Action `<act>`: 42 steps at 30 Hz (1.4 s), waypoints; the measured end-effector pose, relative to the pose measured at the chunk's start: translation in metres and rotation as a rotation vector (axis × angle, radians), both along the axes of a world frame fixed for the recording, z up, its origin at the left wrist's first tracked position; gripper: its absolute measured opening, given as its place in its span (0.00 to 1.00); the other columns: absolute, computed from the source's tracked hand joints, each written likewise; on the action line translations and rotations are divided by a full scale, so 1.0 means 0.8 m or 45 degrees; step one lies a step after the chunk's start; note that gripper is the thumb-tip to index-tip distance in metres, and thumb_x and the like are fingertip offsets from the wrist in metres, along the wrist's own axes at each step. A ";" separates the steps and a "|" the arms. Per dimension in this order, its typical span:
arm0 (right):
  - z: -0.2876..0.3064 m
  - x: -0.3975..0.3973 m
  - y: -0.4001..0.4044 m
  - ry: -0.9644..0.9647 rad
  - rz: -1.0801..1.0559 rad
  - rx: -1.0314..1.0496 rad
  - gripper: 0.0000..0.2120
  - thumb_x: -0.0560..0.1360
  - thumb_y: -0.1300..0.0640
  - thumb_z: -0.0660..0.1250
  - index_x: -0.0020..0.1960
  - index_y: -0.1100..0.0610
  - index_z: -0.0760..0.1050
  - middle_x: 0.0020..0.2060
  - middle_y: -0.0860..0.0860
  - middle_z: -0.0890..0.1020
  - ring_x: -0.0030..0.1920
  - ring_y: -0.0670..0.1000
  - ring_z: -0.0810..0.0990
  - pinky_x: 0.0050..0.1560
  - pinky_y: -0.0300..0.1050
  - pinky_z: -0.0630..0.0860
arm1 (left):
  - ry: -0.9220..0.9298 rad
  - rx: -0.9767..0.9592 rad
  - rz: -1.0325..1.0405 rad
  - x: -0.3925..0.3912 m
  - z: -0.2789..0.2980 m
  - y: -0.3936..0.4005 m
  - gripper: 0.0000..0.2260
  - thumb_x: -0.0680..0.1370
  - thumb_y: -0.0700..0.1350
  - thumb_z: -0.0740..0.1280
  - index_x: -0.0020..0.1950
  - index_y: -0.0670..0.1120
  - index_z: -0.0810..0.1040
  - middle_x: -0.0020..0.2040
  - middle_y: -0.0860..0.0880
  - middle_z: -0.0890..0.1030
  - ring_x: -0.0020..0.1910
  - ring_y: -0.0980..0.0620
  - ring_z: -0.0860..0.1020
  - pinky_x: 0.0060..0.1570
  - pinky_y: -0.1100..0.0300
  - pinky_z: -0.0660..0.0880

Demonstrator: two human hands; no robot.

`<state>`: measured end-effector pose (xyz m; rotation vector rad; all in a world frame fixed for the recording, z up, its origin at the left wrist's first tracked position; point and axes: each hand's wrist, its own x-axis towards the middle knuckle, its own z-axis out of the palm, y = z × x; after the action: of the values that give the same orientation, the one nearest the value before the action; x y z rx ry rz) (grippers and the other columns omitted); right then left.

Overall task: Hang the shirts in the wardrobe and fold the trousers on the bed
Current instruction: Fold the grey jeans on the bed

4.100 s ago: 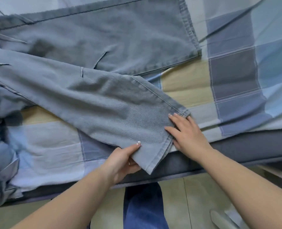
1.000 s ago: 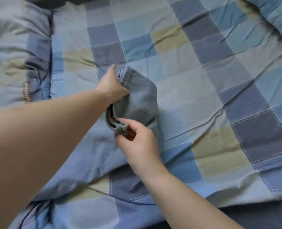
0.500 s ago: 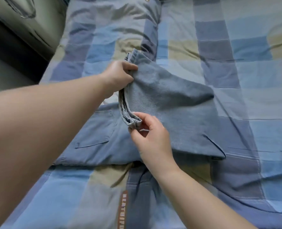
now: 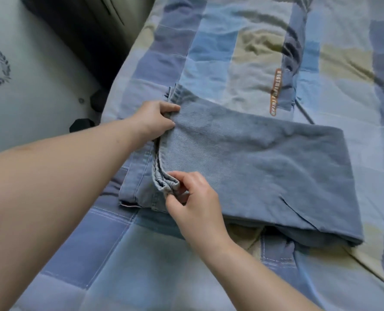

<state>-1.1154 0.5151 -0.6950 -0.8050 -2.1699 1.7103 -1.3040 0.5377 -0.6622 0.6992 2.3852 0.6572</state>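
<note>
Folded over since a second ago, pale blue denim trousers (image 4: 254, 164) lying doubled on the blue-checked bed (image 4: 141, 265) (hems near waistband), left hand (image 4: 155, 120) and right hand (image 4: 193, 198) each pinching the hem edge, fold nearly set

trousers (image 4: 254, 167): faded light-blue denim, folded over into a flat stack on checked bedding
hems: bunched at stack's left edge, pinched at far and near ends
waistband: beneath, poking out left of both grips
fold: right, well away from grips
</note>
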 end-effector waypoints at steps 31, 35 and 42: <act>-0.164 0.314 0.220 -0.591 -0.928 -1.115 0.07 0.80 0.55 0.59 0.51 0.52 0.76 0.53 0.49 0.79 0.57 0.48 0.76 0.63 0.47 0.67 | 0.093 -0.302 -0.807 0.256 -0.143 0.195 0.21 0.78 0.46 0.64 0.71 0.49 0.69 0.71 0.46 0.70 0.69 0.46 0.68 0.67 0.56 0.64; -0.186 0.310 0.235 -0.403 -0.848 -1.442 0.09 0.80 0.50 0.59 0.52 0.52 0.76 0.45 0.45 0.82 0.44 0.43 0.78 0.45 0.40 0.72 | 0.233 -0.342 -1.044 0.329 -0.190 0.213 0.23 0.78 0.53 0.63 0.73 0.51 0.66 0.74 0.47 0.65 0.73 0.45 0.61 0.71 0.47 0.60; -0.212 0.328 0.231 -0.278 -0.951 -1.378 0.03 0.78 0.59 0.65 0.50 0.55 0.75 0.41 0.50 0.82 0.38 0.46 0.80 0.30 0.37 0.79 | 0.598 -0.530 -1.042 0.341 -0.235 0.163 0.33 0.77 0.66 0.54 0.78 0.56 0.50 0.79 0.46 0.46 0.78 0.46 0.44 0.74 0.42 0.42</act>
<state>-0.8533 0.6997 -0.8644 -1.7890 -0.6206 2.2698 -1.0314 0.6684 -0.8500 1.6118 2.2010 -0.3716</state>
